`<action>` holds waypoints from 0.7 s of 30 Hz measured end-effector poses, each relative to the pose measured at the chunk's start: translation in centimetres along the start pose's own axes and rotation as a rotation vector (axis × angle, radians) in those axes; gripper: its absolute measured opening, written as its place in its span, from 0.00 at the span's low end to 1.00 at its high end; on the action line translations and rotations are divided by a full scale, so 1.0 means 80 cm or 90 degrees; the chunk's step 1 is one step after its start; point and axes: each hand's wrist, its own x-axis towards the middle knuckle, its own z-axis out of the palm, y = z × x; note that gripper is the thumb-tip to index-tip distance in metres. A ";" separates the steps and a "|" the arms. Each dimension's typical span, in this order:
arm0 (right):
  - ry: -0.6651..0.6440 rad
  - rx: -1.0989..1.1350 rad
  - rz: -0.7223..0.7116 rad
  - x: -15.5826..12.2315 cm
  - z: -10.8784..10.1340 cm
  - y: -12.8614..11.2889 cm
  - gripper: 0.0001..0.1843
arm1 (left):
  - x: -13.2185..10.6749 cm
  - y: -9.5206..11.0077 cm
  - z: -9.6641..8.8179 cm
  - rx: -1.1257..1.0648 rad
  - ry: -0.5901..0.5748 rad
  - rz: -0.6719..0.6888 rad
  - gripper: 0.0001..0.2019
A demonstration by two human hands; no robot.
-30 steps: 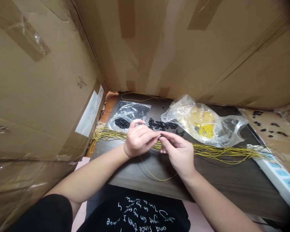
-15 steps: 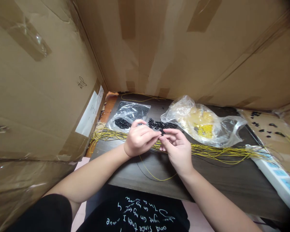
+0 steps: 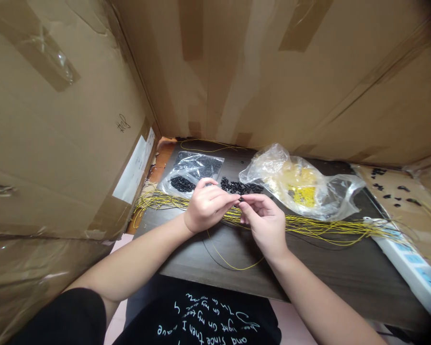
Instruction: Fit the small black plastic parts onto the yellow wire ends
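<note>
Left hand (image 3: 206, 208) and right hand (image 3: 264, 223) pinched together on a small black piece (image 3: 241, 199) above the desk (image 3: 309, 273), yellow cords (image 3: 319, 229) and loose black pieces (image 3: 237, 187) handily close.

Only one cam on this rig, worn on the head, looking forward and down from pretty close in. The left hand (image 3: 206, 207) and right hand (image 3: 266, 230) sit mid-frame over the surface (image 3: 345, 273), with a cardboard wall (image 3: 215, 72) at 12 o'clock and the wearer's black T-shirt (image 3: 204, 321) at 6 o'clock.
</note>
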 end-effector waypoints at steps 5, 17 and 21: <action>0.001 -0.011 0.001 -0.001 -0.001 0.000 0.14 | 0.000 -0.001 0.001 -0.003 0.016 -0.001 0.06; -0.021 -0.006 0.016 -0.003 -0.002 0.001 0.14 | 0.004 0.004 -0.002 0.015 0.021 -0.002 0.06; -0.027 -0.002 0.012 -0.003 -0.002 -0.001 0.13 | 0.005 0.005 -0.003 0.022 0.023 -0.001 0.06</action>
